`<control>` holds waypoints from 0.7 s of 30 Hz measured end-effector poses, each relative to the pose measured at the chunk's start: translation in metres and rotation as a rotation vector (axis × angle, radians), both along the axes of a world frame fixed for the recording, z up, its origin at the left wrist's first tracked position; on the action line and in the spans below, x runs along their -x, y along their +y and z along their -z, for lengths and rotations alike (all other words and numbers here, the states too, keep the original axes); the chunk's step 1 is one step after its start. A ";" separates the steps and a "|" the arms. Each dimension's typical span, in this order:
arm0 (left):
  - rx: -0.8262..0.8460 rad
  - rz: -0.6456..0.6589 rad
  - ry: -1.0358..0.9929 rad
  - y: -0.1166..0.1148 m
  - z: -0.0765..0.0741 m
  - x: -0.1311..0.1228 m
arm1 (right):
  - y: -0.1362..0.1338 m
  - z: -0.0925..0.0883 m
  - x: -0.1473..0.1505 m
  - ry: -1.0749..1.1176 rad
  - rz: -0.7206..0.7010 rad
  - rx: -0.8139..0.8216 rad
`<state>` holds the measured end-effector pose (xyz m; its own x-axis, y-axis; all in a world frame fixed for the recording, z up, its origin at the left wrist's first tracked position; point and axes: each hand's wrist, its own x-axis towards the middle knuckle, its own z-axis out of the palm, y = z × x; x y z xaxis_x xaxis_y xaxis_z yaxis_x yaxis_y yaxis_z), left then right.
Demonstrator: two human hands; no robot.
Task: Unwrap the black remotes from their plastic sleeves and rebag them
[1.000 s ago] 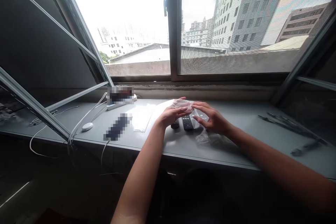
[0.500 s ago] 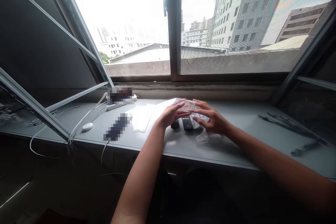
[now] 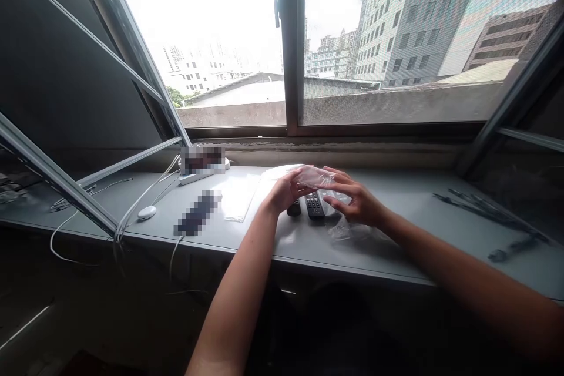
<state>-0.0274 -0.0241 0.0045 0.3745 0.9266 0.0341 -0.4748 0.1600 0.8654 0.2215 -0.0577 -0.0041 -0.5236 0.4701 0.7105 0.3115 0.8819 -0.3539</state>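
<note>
A clear plastic bag is held between both hands, just above the grey tabletop. My left hand closes its thumb and fingers on the bag's left side. My right hand grips the right side, its fingers curved along the plastic. Below the bag lies a black remote control with rows of buttons, and a second dark remote lies left of it, partly hidden by my left hand. Crumpled clear plastic rests under my right hand.
White plastic sleeves or sheets lie left of my hands. Farther left are a white power strip, a white round device, cables and a blurred-out dark object. Dark cables lie at the right. Metal frame posts stand at both sides.
The bag between my hands has spread flatter and wider. My left thumb has drawn in along its edge, while both arms stay nearly in place.
</note>
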 end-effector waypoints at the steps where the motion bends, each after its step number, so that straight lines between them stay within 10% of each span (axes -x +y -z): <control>1: 0.016 -0.061 -0.022 0.003 0.000 0.001 | -0.001 -0.001 0.000 0.009 0.011 0.007; 12: 0.050 -0.187 -0.076 0.009 0.001 0.002 | 0.000 0.001 -0.001 0.007 0.019 0.049; 21: 0.138 -0.610 -0.104 0.020 0.007 0.012 | 0.001 0.002 -0.002 0.001 -0.003 0.082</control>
